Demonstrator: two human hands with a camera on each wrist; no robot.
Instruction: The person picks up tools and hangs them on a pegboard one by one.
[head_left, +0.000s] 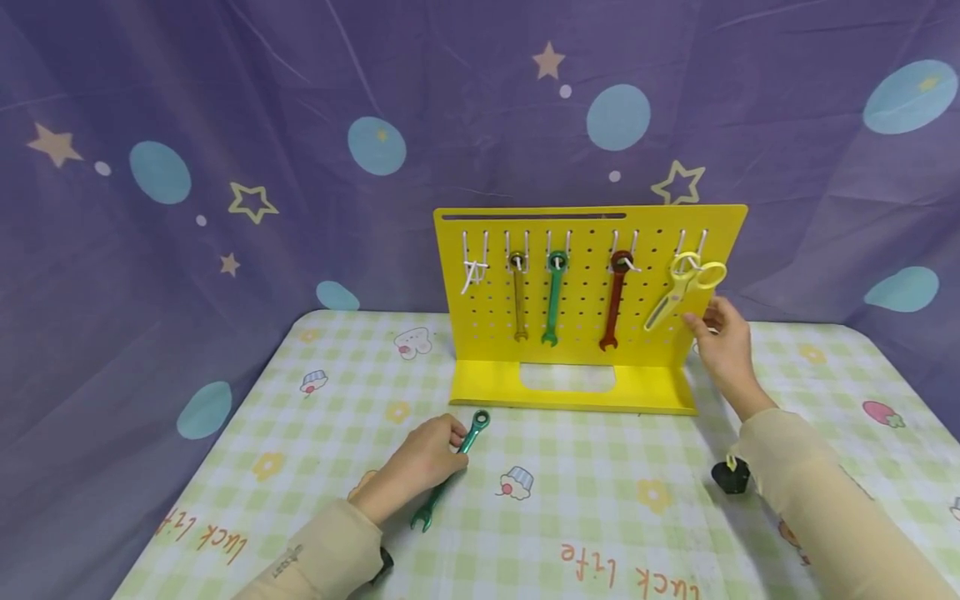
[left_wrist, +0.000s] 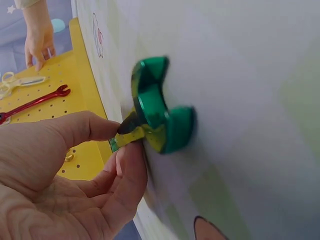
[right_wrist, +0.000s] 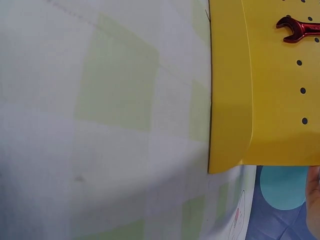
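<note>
My left hand [head_left: 426, 454] pinches a green combination wrench [head_left: 474, 431] by its shaft, low over the tablecloth. The wrench's ring end points at the yellow pegboard [head_left: 487, 325]; its open-jawed end [left_wrist: 152, 105] shows large in the left wrist view. At the board's right edge, my right hand [head_left: 723, 346] grips the side, thumb in front and fingers partly hidden behind. On white hooks hang a gold wrench [head_left: 520, 300], another green wrench [head_left: 555, 300], a red wrench [head_left: 616, 300] and pale yellow scissors [head_left: 678, 287], the scissors closest to my right hand.
A white hook pair [head_left: 474, 267] at the board's far left holds no tool. The pegboard's base lip [head_left: 480, 387] rests on the checked tablecloth [head_left: 600, 467]. Behind the table hangs a purple curtain [head_left: 480, 100]. A small black object [head_left: 731, 475] is beside my right sleeve.
</note>
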